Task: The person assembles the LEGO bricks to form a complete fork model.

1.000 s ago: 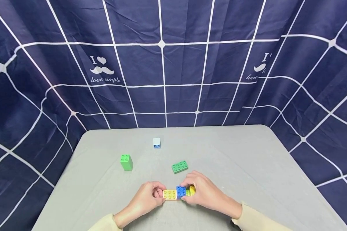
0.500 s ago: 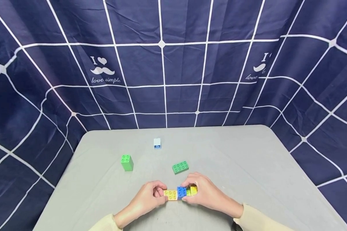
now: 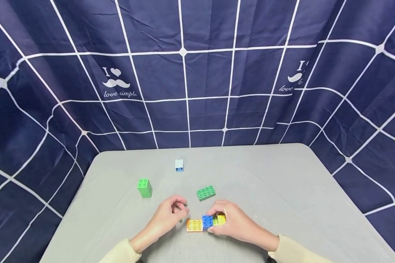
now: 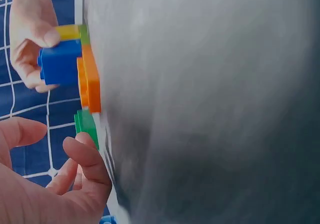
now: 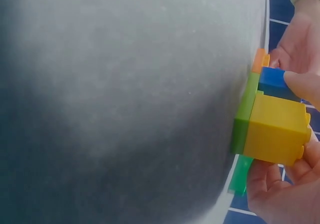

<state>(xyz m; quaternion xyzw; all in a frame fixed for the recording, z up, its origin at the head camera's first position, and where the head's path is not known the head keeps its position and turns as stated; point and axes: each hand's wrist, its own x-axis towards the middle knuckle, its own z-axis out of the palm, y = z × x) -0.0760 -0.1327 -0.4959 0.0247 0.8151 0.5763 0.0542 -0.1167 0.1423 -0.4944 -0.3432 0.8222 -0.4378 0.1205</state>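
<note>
Thumb and fingers of my right hand (image 3: pixel 234 225) pinch a blue brick (image 3: pixel 207 221), its studs facing up. The blue brick bridges an orange brick (image 3: pixel 194 225) on the left and a lime green brick (image 5: pixel 244 112) on the right. On the lime brick's other end stands a yellow brick (image 5: pixel 275 129), partly covered by the right hand in the head view. My left hand (image 3: pixel 166 216) is off to the left of the orange brick, holding nothing. Its fingers are loosely bent, with a gap between thumb and fingertips in the left wrist view (image 4: pixel 65 179).
Beyond the hands, a flat green brick (image 3: pixel 206 193) lies on the grey table (image 3: pixel 266 182). A taller bright green brick (image 3: pixel 145 188) stands to the left, and a light blue brick (image 3: pixel 179 166) farther back. A dark blue curtain (image 3: pixel 210 76) surrounds the table's far sides.
My left hand has let go of the orange brick's end and moved slightly up and left. The right hand keeps its pinch on the blue brick in the same place.
</note>
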